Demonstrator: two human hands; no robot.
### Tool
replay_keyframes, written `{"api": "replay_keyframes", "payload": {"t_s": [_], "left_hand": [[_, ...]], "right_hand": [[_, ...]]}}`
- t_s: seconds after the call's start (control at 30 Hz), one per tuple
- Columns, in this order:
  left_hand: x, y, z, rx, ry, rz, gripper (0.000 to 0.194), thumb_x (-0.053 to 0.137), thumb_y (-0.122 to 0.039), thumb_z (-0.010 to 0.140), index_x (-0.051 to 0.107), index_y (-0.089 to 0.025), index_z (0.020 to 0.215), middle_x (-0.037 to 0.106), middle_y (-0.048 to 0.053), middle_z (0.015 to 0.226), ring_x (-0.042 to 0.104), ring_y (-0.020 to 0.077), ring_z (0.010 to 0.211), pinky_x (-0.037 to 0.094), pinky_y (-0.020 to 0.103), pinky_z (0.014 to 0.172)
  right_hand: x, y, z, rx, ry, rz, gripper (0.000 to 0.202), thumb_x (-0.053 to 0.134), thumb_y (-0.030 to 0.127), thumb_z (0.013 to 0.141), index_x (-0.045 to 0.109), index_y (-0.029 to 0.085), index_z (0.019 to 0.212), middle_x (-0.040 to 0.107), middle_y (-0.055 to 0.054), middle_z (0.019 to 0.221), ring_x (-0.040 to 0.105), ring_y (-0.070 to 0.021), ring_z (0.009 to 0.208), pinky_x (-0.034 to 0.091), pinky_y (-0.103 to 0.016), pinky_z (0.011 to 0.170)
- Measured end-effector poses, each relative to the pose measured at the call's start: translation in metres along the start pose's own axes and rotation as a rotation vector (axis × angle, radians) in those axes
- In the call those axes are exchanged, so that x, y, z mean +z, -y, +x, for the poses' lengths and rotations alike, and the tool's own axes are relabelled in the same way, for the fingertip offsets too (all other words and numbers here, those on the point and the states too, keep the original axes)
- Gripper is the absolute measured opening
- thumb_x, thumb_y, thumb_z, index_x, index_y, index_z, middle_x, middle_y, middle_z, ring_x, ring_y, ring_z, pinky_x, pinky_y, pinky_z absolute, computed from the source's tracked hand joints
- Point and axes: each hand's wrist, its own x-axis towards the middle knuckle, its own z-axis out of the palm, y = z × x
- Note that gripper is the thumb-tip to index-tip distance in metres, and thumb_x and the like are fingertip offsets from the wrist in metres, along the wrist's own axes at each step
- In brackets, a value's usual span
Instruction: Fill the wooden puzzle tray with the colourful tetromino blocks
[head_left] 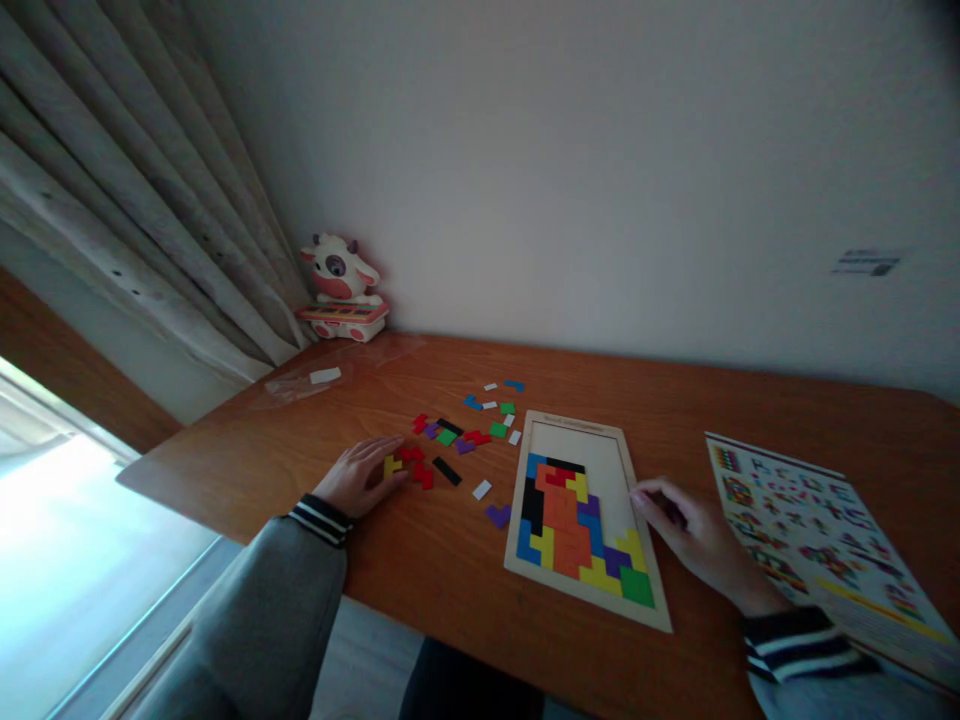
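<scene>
My left hand (361,474) lies low over the table with fingers spread. A yellow puzzle piece (392,466) sits between its thumb and fingertips, and red pieces (417,466) lie just beyond them. My right hand (694,535) has its fingers curled, with thumb and forefinger together at the right rim of the wooden puzzle board (600,606). Coloured block pieces fill the board's lower and left part, among them orange pieces (562,525) and a green square (637,587). Bare board shows at its top and right.
Loose pieces are scattered left of the board, including a black bar (447,471), a purple piece (497,516) and several white ones. A printed pattern sheet (825,540) lies at right. A cow toy (343,288) and a clear plastic bag (289,388) are at the back left.
</scene>
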Motion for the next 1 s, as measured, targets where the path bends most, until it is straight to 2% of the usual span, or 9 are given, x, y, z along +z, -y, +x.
{"api": "replay_keyframes", "payload": {"t_s": [0.07,0.2,0.33,0.47,0.53,0.63,0.77,0.9,1.0], "left_hand": [[0.004,-0.011,0.008,-0.027,-0.004,0.03,0.048,0.054,-0.05,0.095,0.059,-0.021,0.133,0.063,0.011,0.135,0.061,0.0297,0.12,0.05,0.05,0.103],[0.01,-0.031,0.017,-0.008,0.027,0.083,0.036,0.049,-0.044,0.098,0.069,-0.023,0.121,0.067,0.009,0.129,0.065,0.0281,0.113,0.051,0.05,0.099],[0.012,-0.035,0.017,0.014,0.021,0.051,0.035,0.051,-0.041,0.098,0.069,-0.022,0.121,0.068,0.01,0.128,0.065,0.0263,0.114,0.051,0.046,0.101],[0.011,-0.036,0.015,-0.04,-0.017,0.051,0.041,0.058,-0.052,0.093,0.071,-0.023,0.119,0.068,0.01,0.126,0.063,0.0299,0.116,0.051,0.052,0.101],[0.011,-0.036,0.015,0.002,-0.046,0.051,0.039,0.06,-0.052,0.091,0.072,-0.025,0.117,0.067,0.01,0.129,0.06,0.0306,0.12,0.05,0.053,0.102],[0.012,-0.038,0.016,0.131,-0.075,0.016,0.028,0.058,-0.043,0.095,0.074,-0.027,0.111,0.068,0.009,0.128,0.058,0.028,0.123,0.05,0.051,0.102],[0.011,-0.04,0.017,0.252,-0.023,-0.027,0.027,0.062,-0.044,0.093,0.075,-0.027,0.109,0.072,0.009,0.119,0.062,0.0271,0.116,0.05,0.049,0.101],[0.01,-0.043,0.018,0.299,0.031,-0.079,0.024,0.06,-0.041,0.095,0.076,-0.028,0.106,0.075,0.007,0.111,0.066,0.0245,0.11,0.052,0.045,0.098],[0.009,-0.045,0.017,0.271,0.028,-0.148,0.033,0.063,-0.044,0.092,0.071,-0.024,0.117,0.074,0.009,0.112,0.068,0.0241,0.107,0.054,0.043,0.097]], "right_hand": [[0.001,0.0,0.0,-0.007,-0.018,0.013,0.036,0.048,0.054,0.094,0.065,0.023,0.097,0.071,-0.003,0.081,0.063,-0.0195,0.071,0.05,-0.033,0.063],[0.003,-0.004,0.0,0.0,-0.041,0.013,0.037,0.049,0.055,0.093,0.065,0.023,0.1,0.07,-0.002,0.079,0.064,-0.0194,0.07,0.051,-0.032,0.062],[0.004,-0.006,0.0,-0.004,-0.043,0.008,0.035,0.05,0.053,0.093,0.065,0.023,0.1,0.07,-0.002,0.078,0.063,-0.0191,0.068,0.05,-0.032,0.06],[0.005,-0.004,0.0,0.0,-0.045,-0.005,0.034,0.049,0.054,0.093,0.065,0.024,0.098,0.069,-0.002,0.076,0.063,-0.0192,0.065,0.05,-0.032,0.059],[0.006,-0.004,0.0,-0.004,-0.054,-0.009,0.034,0.049,0.054,0.093,0.065,0.024,0.099,0.069,-0.002,0.076,0.063,-0.0195,0.066,0.05,-0.032,0.059],[0.007,-0.006,0.0,-0.011,-0.067,-0.029,0.034,0.051,0.054,0.091,0.065,0.025,0.099,0.07,-0.002,0.078,0.064,-0.0201,0.067,0.051,-0.033,0.059],[0.007,-0.009,-0.002,-0.03,-0.052,-0.05,0.033,0.05,0.053,0.092,0.064,0.025,0.101,0.07,-0.003,0.081,0.064,-0.0201,0.068,0.051,-0.033,0.06],[0.007,-0.01,-0.003,-0.032,-0.033,-0.053,0.033,0.048,0.052,0.095,0.061,0.024,0.107,0.07,-0.004,0.084,0.064,-0.0202,0.071,0.051,-0.034,0.062],[0.008,-0.01,-0.003,-0.028,-0.045,-0.045,0.034,0.049,0.052,0.094,0.062,0.024,0.107,0.07,-0.004,0.085,0.064,-0.0197,0.07,0.051,-0.033,0.06]]}}
